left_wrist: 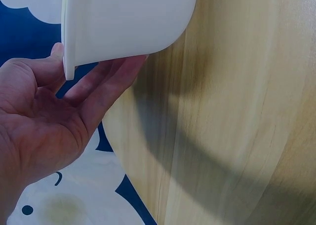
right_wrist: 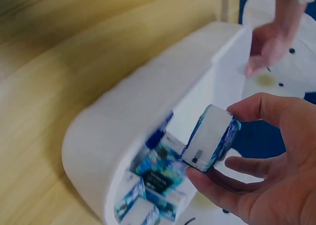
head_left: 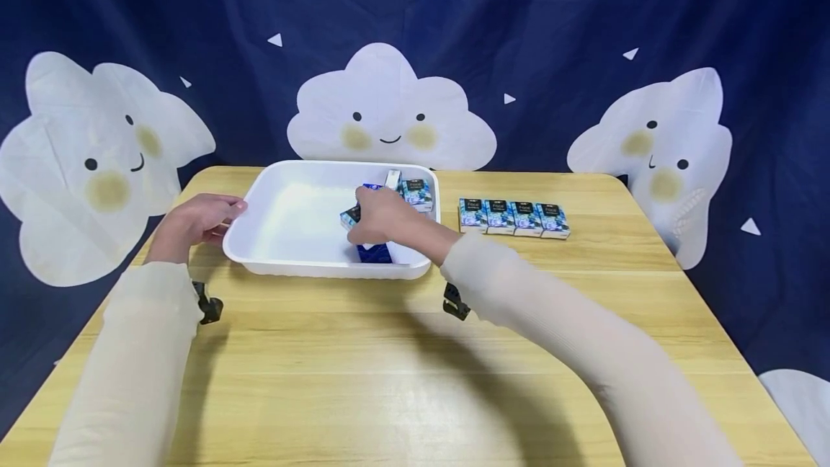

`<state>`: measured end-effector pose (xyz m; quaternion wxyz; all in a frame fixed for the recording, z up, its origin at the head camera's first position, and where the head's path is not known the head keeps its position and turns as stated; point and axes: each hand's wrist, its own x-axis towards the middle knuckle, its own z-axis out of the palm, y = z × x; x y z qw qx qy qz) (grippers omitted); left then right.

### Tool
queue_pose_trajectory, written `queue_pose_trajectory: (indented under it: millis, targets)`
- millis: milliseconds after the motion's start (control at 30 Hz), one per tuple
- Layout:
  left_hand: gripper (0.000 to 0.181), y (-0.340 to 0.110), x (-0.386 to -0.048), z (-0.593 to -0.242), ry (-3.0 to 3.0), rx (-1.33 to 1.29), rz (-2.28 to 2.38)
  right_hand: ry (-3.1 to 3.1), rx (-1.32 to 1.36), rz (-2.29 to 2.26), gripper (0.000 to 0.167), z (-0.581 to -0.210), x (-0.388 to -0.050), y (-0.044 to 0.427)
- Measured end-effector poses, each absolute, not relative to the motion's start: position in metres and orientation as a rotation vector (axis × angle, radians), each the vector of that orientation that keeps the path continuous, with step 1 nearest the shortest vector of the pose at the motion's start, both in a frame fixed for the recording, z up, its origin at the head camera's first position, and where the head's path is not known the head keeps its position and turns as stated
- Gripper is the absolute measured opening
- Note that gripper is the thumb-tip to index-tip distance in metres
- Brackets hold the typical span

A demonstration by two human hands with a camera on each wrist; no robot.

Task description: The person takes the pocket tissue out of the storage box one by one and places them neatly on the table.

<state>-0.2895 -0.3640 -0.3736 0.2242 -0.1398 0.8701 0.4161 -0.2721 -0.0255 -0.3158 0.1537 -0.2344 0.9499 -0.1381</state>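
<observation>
A white tray point(head_left: 331, 270) stands at the back of the table. The left hand point(head_left: 206, 218) grips its left end, thumb on the rim and fingers under it, as the left wrist view shows with the hand point(left_wrist: 54, 106) and the tray wall point(left_wrist: 128, 22). Over the tray's right part, the right hand point(head_left: 387, 218) holds a small blue floral box point(head_left: 350, 218). In the right wrist view this box point(right_wrist: 210, 138) is pinched between thumb and fingers of the hand point(right_wrist: 276, 156). Below it several boxes point(right_wrist: 160, 168) lie in the tray, partly hidden by the hand in the head view.
Right of the tray, a row of several blue floral boxes point(head_left: 526, 218) lies side by side on the wooden table point(head_left: 337, 366). A dark blue curtain point(head_left: 402, 6) with smiling white clouds hangs behind the table. Black straps point(head_left: 456, 303) are on both wrists.
</observation>
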Motion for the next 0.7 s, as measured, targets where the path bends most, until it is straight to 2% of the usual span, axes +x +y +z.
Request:
queue_pose_trajectory:
  millis: [700]
  targets:
    - [0.059,-0.363,-0.29,-0.373,2.419,-0.405,1.123,2.842,-0.461,-0.453,0.071,-0.29,-0.302,0.045]
